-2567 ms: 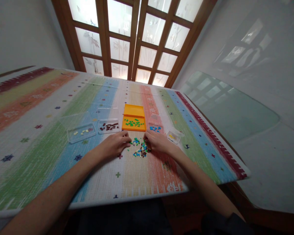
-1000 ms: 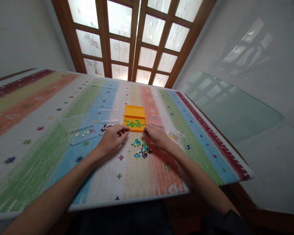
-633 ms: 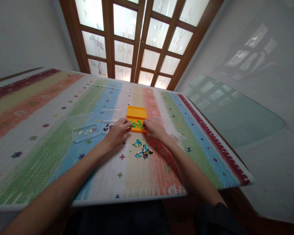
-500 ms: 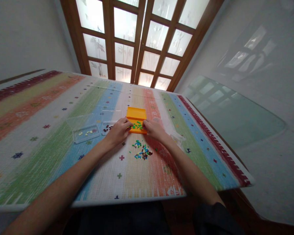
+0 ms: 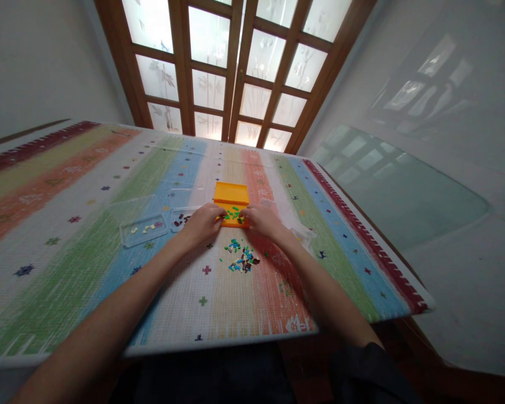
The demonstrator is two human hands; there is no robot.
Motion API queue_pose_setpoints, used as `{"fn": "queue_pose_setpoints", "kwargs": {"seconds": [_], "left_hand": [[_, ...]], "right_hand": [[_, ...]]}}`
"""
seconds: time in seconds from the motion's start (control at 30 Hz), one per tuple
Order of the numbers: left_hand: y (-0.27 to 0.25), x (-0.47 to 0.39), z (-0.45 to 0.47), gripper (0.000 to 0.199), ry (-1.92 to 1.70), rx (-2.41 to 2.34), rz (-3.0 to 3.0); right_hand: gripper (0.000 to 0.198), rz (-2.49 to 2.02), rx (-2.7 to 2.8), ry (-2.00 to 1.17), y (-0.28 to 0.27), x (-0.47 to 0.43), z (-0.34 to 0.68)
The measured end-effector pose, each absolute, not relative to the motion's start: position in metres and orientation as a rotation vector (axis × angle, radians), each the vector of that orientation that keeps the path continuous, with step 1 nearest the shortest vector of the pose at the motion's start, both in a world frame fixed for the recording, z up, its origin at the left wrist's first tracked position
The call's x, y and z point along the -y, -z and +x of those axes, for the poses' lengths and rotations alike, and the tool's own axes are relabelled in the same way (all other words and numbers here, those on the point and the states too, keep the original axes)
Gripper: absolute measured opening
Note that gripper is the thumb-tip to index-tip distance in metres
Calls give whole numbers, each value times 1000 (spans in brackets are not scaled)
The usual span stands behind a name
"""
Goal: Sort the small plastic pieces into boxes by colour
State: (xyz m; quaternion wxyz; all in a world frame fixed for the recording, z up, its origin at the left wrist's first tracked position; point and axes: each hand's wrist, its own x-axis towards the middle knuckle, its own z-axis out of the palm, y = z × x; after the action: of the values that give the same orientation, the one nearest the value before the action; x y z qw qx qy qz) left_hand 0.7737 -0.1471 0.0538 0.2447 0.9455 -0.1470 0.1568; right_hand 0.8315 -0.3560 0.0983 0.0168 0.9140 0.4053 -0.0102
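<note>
An orange plastic box (image 5: 231,192) with its lid folded back stands in the middle of the table. Several small green bricks (image 5: 234,209) lie in its near half. My left hand (image 5: 207,220) is at the box's left side, fingers curled together over the rim. At the right side, my right hand (image 5: 260,219) has its fingers bent down among the green bricks. Whatever either hand pinches is too small or hidden. Nearer to me, between my forearms, lies a loose pile of tiny blue, green, brown and cream bricks (image 5: 244,261).
To the left stand a clear box (image 5: 126,240) with several cream bricks and another clear box (image 5: 174,227) with brown bricks, partly behind my left hand. A clear container (image 5: 305,238) sits beyond my right forearm. A striped cloth (image 5: 168,314) covers the table.
My right hand's fingertips have moved slightly left, further into the orange box. My left hand stays at the left rim. The whole view has shifted a little.
</note>
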Motion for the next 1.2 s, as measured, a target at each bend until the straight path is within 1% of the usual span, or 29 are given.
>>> {"fn": "queue_pose_setpoints", "kwargs": {"seconds": [0.17,0.27,0.37,0.5,0.6,0.73,0.9,1.0,1.1,1.2], "left_hand": [[-52,150,778,18,-434,365,2575],[-55,149,777,20,-418,357,2574],[-61,147,773,22,-427,367,2569],[-69,146,756,19,-458,419,2518],[-69,149,736,15,-343,511,2499],[-60,157,712,16,-201,589,2505],[-52,163,698,16,-217,530,2450],[-51,165,696,16,-206,503,2451],[-50,169,695,16,-209,482,2490],[-49,172,694,15,-230,465,2518]], "right_hand": [[33,2860,-1270,8,-100,366,829],[31,2888,-1320,-69,-101,373,826],[28,2912,-1391,-81,-103,383,822],[20,2940,-1536,-3,-104,398,814],[18,2928,-1628,136,-98,403,807],[21,2898,-1650,246,-87,398,800],[18,2917,-1588,168,-72,388,798],[18,2919,-1576,177,-67,386,798],[16,2931,-1576,166,-70,385,799],[12,2963,-1560,80,-79,380,802]]}}
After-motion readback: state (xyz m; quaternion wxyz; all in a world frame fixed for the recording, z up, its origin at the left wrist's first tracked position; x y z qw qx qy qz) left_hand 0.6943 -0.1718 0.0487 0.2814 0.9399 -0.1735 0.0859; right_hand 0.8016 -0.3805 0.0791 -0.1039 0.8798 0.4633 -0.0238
